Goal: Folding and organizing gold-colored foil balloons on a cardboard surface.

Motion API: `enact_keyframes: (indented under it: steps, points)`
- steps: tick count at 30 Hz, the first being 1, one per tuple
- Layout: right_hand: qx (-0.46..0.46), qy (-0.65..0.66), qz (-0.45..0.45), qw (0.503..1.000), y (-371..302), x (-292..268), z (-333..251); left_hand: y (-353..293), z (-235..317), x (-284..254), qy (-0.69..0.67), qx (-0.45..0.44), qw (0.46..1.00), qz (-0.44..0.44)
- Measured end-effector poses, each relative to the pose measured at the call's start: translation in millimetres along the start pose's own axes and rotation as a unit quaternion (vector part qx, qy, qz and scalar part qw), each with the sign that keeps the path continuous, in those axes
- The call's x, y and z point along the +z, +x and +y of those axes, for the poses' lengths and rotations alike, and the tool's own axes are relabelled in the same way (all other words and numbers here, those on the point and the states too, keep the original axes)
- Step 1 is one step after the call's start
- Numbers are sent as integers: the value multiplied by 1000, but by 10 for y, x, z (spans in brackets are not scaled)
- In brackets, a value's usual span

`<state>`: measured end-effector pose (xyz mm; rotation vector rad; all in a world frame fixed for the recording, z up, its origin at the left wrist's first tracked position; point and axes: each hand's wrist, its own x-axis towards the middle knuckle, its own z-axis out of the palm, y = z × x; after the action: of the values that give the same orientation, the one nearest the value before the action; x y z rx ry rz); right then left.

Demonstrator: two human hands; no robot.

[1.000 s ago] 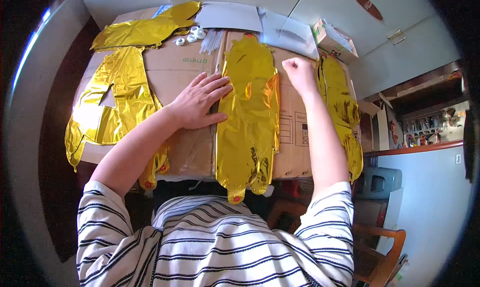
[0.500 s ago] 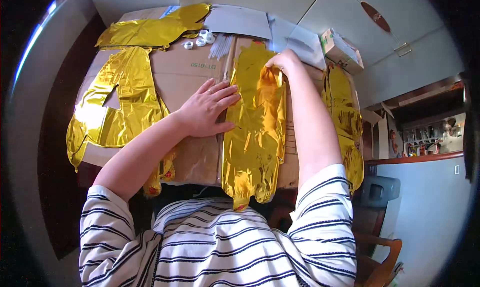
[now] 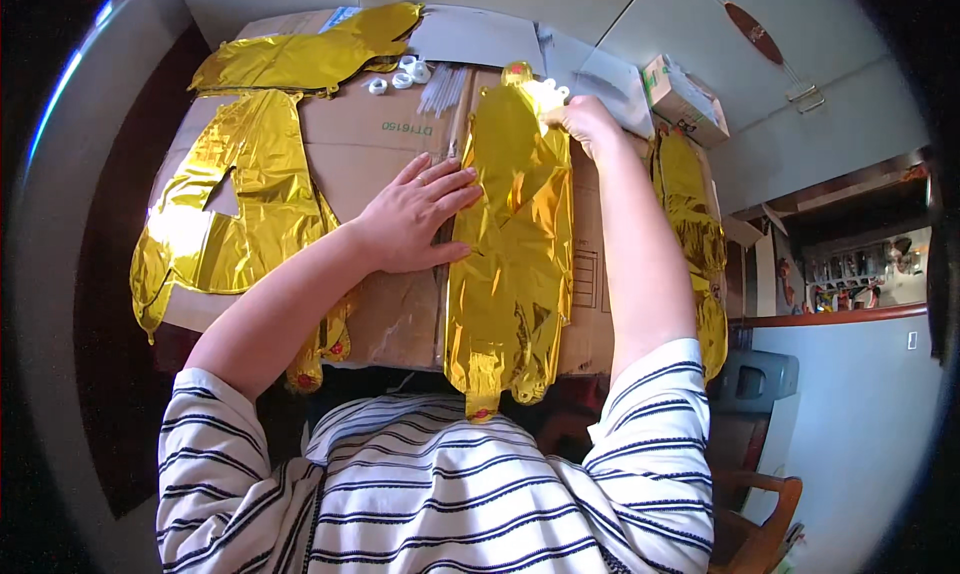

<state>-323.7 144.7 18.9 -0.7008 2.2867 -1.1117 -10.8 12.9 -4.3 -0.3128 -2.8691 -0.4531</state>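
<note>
A flat gold foil balloon [image 3: 512, 244] lies lengthwise on brown cardboard [image 3: 370, 134], its near end hanging over the front edge. My left hand [image 3: 415, 219] rests flat with fingers spread, the fingertips touching the balloon's left border and the palm on the cardboard. At the far right corner of the balloon, my right hand [image 3: 582, 122] pinches the foil between thumb and fingers. To the left lies another gold foil balloon [image 3: 265, 164], shaped with a triangular hole and partly covered by my left forearm.
Another gold balloon [image 3: 310, 54] lies at the far left, near white ribbon rolls [image 3: 403, 79] and a bundle of clear straws [image 3: 442, 92]. White sheets [image 3: 480, 36] lie at the back. More gold foil [image 3: 690, 214] and a small carton [image 3: 685, 99] are at right.
My right hand has shifted slightly right and outward with the foil corner. The balloon's folded, crumpled upper right part now lies spread flatter. My left hand stays in place.
</note>
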Motion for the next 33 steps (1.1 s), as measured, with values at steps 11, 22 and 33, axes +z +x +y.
enact_keyframes:
  steps: [11,22,33]
  points:
    - [33,-28,68,997,268,96,393,24,2,18,9,6,1000,5]
    - [52,-95,91,990,367,147,429,23,4,-7,7,13,1000,1]
    - [-251,-303,177,902,-1610,214,-163,21,33,-18,11,4,1000,-11]
